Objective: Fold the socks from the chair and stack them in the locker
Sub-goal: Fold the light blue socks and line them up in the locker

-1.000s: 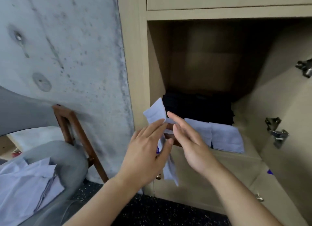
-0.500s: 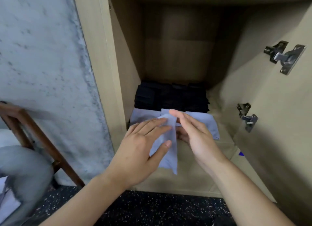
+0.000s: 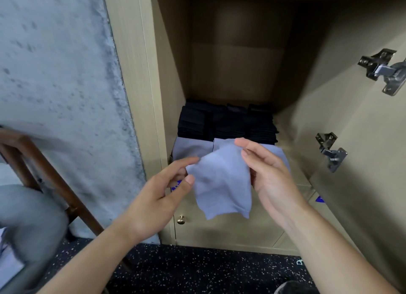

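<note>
A light blue sock (image 3: 222, 183) hangs folded in front of the open locker (image 3: 142, 96). My left hand (image 3: 162, 197) pinches its left corner between thumb and forefinger. My right hand (image 3: 272, 175) grips its upper right edge, forefinger on top. Inside the locker, a stack of folded black socks (image 3: 226, 122) sits at the back. Folded light blue socks (image 3: 191, 148) lie in front of it along the shelf's front edge, partly hidden behind the held sock and my right hand.
A wooden chair (image 3: 44, 162) with grey clothing (image 3: 26, 216) stands at the left against a concrete wall. The open locker door with two metal hinges (image 3: 331, 151) stands at the right. A lower door with a brass knob (image 3: 180, 219) is below the shelf.
The sock hung long between my hands; now it is folded shorter and held spread, with my hands farther apart. The view has moved closer to the locker and the chair has slid left.
</note>
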The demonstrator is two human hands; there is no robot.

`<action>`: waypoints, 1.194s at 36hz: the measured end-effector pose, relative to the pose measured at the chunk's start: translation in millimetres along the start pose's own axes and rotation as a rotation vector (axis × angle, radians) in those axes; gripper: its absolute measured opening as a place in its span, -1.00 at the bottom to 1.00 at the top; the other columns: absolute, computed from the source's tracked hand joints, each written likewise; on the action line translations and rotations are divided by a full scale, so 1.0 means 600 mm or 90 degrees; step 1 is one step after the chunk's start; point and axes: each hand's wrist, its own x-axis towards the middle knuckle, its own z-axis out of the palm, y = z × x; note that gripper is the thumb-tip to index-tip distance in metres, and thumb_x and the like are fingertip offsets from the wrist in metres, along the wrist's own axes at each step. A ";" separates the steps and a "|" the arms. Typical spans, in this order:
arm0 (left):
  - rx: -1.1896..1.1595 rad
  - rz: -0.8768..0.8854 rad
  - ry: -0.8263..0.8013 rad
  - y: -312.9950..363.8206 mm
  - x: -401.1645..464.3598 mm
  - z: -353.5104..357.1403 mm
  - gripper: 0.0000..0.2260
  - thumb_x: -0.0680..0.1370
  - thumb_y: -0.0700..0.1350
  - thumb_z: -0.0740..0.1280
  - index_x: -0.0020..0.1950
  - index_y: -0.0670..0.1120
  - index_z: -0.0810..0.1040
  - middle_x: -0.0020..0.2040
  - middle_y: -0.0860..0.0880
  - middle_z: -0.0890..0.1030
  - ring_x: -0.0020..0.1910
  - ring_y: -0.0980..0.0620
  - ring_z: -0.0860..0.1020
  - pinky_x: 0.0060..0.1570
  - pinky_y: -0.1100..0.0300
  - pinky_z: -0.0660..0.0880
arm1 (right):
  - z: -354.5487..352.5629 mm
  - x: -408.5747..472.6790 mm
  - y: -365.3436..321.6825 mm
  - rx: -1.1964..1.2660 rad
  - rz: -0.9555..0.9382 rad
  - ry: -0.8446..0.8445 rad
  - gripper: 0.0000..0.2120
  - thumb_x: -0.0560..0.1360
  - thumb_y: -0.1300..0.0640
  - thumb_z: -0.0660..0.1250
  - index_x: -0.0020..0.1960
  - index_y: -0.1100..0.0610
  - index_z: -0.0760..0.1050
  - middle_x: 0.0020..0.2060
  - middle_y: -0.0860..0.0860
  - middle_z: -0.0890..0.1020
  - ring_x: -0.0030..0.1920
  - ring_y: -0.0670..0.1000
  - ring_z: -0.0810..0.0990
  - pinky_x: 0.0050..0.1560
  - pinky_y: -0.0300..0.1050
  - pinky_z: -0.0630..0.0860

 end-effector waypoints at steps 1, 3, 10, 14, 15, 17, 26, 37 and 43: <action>-0.014 -0.001 -0.007 -0.001 -0.001 0.001 -0.69 0.64 0.00 0.27 0.37 0.24 0.54 -0.08 0.10 0.58 -0.04 0.17 0.54 0.13 0.35 0.42 | 0.001 0.000 0.001 0.009 0.005 -0.002 -0.79 0.61 0.23 0.33 0.19 0.12 0.66 -0.07 -0.02 0.70 -0.03 -0.09 0.66 0.01 -0.22 0.53; -0.043 -0.005 -0.012 -0.003 -0.003 0.001 -0.70 0.66 -0.03 0.27 0.36 0.24 0.56 -0.14 0.06 0.52 -0.13 0.15 0.47 0.06 0.34 0.41 | 0.003 -0.001 0.004 0.016 0.011 -0.009 -0.78 0.61 0.23 0.33 0.21 0.12 0.65 -0.03 0.01 0.70 0.00 -0.09 0.66 0.04 -0.22 0.54; -0.124 -0.023 0.023 0.005 -0.002 -0.006 -0.75 0.67 -0.09 0.34 0.31 0.16 0.63 0.11 -0.30 0.58 0.00 -0.04 0.52 0.09 0.23 0.45 | 0.003 -0.001 0.009 -0.013 0.010 -0.029 -0.75 0.62 0.19 0.33 0.24 0.03 0.65 0.04 -0.03 0.71 0.07 -0.06 0.67 0.02 -0.21 0.55; -0.178 -0.045 0.049 0.010 -0.003 -0.007 -0.72 0.66 -0.19 0.31 0.27 0.09 0.66 0.14 -0.08 0.71 0.24 -0.07 0.62 0.28 0.11 0.54 | 0.006 0.000 0.013 -0.038 0.011 -0.040 -0.73 0.62 0.20 0.33 0.28 0.01 0.62 -0.03 -0.10 0.71 0.06 -0.08 0.67 0.04 -0.14 0.53; -0.179 -0.048 0.053 0.010 -0.003 -0.007 -0.73 0.66 -0.18 0.31 0.26 0.11 0.67 0.14 -0.11 0.70 0.23 -0.13 0.61 0.33 -0.04 0.52 | 0.007 0.000 0.015 -0.047 0.009 -0.040 -0.72 0.62 0.20 0.33 0.29 0.02 0.61 -0.04 -0.11 0.71 0.05 -0.09 0.67 0.05 -0.12 0.52; -0.178 -0.052 0.063 0.011 -0.002 -0.008 -0.74 0.66 -0.16 0.31 0.25 0.13 0.67 0.14 -0.16 0.69 0.23 -0.20 0.59 0.37 -0.18 0.48 | 0.008 0.000 0.017 -0.068 0.004 -0.039 -0.71 0.62 0.22 0.34 0.30 0.01 0.60 0.00 -0.12 0.71 0.07 -0.08 0.67 0.08 -0.10 0.52; -0.056 -0.025 0.110 0.001 -0.001 -0.008 -0.73 0.65 -0.12 0.33 0.25 0.21 0.64 0.06 -0.02 0.66 0.05 0.08 0.60 0.13 0.19 0.48 | 0.008 0.001 0.025 -0.145 -0.041 -0.018 -0.72 0.64 0.20 0.34 0.24 -0.08 0.65 0.00 -0.06 0.71 0.08 -0.03 0.64 0.23 0.06 0.55; 0.074 0.038 0.088 0.007 -0.005 0.044 -0.61 0.63 -0.13 0.38 0.39 0.23 0.46 0.25 0.24 0.56 0.30 0.16 0.52 0.17 0.35 0.46 | 0.034 -0.019 0.038 -0.366 -0.136 -0.101 -0.69 0.69 0.15 0.24 0.35 -0.13 0.56 0.04 -0.31 0.67 0.05 -0.19 0.63 0.17 -0.21 0.53; -0.047 0.004 0.053 0.017 -0.005 0.051 -0.58 0.66 -0.04 0.33 0.51 0.14 0.37 0.32 0.23 0.58 0.34 0.21 0.52 0.32 0.19 0.48 | 0.044 -0.031 0.034 -0.369 -0.140 -0.172 -0.58 0.72 0.10 0.17 0.51 -0.24 0.36 0.24 -0.27 0.61 0.29 -0.22 0.55 0.32 -0.24 0.47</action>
